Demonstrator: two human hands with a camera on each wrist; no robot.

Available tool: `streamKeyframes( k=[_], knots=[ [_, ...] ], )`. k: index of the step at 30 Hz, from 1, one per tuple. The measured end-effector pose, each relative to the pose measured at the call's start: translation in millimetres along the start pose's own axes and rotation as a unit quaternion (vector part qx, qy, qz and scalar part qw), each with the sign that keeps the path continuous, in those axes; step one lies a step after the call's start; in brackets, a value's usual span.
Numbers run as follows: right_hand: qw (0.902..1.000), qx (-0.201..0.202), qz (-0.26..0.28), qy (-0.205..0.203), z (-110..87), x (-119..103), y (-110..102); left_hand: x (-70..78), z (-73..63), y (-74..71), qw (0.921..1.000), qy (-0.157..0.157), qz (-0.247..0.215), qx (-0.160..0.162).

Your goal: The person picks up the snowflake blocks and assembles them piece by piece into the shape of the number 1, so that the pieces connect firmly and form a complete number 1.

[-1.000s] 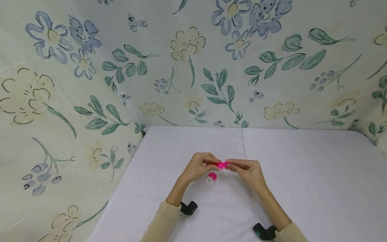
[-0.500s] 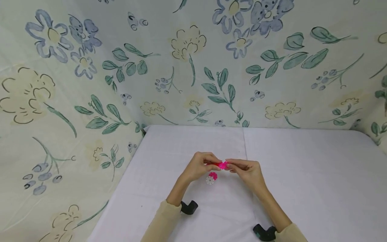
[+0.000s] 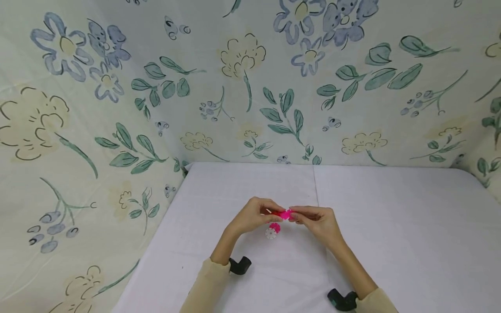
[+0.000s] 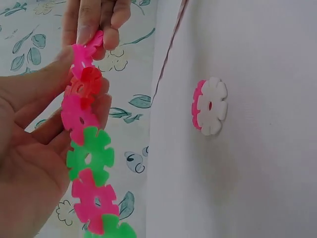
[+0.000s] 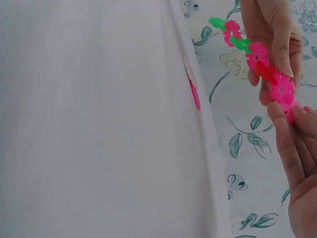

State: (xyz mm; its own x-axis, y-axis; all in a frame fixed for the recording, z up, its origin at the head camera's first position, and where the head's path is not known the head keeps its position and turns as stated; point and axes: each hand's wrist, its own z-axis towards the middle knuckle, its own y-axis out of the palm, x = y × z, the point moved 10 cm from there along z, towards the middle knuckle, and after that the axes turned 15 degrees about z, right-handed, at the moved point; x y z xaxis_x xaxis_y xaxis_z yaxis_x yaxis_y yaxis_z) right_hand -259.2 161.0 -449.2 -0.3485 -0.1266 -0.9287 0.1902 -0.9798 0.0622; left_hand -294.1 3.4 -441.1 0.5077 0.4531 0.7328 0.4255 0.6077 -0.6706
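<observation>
My left hand (image 3: 254, 216) pinches a chain of notched, flower-shaped plastic discs near one end, thumb against a pink disc (image 4: 81, 57). From there the chain runs down past the palm in the left wrist view: a red disc (image 4: 85, 85), then pink and green ones (image 4: 90, 154) slotted into each other. My right hand (image 3: 318, 221) holds the pink end disc (image 5: 287, 110) between thumb and fingers, edge to edge with the pink disc in the left hand. Fingertips cover part of this joint. Both hands are raised over the white table, fingertips close together.
Below the hands on the white-covered table (image 3: 391, 230) lie a white disc (image 4: 213, 106) and a pink disc (image 4: 196, 105), overlapping. Black wrist-mounted devices (image 3: 240, 265) sit at both wrists. Floral cloth (image 3: 250, 108) hangs behind and at the left.
Both hands have shifted slightly left with the discs, and the left forearm has swung a little left. The loose discs on the table stay put.
</observation>
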Motion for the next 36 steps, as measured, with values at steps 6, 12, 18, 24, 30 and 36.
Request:
streamKeyframes(
  k=[6,12,18,24,30,36],
  knots=[
    [0.9994,0.02,0.018,0.024,0.7,9,1,14.0,1.3,-0.5,0.9963,0.029,0.076,0.029],
    [0.9958,0.056,0.051,0.051,-0.6,14,-2,24.5,2.5,-2.6,0.9896,0.03,0.112,0.085],
    [0.9934,0.068,0.066,0.064,-0.7,15,-3,29.2,1.6,-4.7,0.9844,0.053,0.107,0.13],
    [0.9914,0.064,0.08,0.082,-0.3,18,-1,26.2,1.1,-5.4,0.984,0.048,0.097,0.141],
    [0.9921,0.05,0.071,0.09,-0.3,23,0,17.3,1.1,-8.3,0.9871,0.025,0.084,0.134],
    [0.9935,0.035,0.062,0.089,0.3,25,0,1.3,-1.5,-19.9,0.988,-0.015,0.063,0.14]
  ],
)
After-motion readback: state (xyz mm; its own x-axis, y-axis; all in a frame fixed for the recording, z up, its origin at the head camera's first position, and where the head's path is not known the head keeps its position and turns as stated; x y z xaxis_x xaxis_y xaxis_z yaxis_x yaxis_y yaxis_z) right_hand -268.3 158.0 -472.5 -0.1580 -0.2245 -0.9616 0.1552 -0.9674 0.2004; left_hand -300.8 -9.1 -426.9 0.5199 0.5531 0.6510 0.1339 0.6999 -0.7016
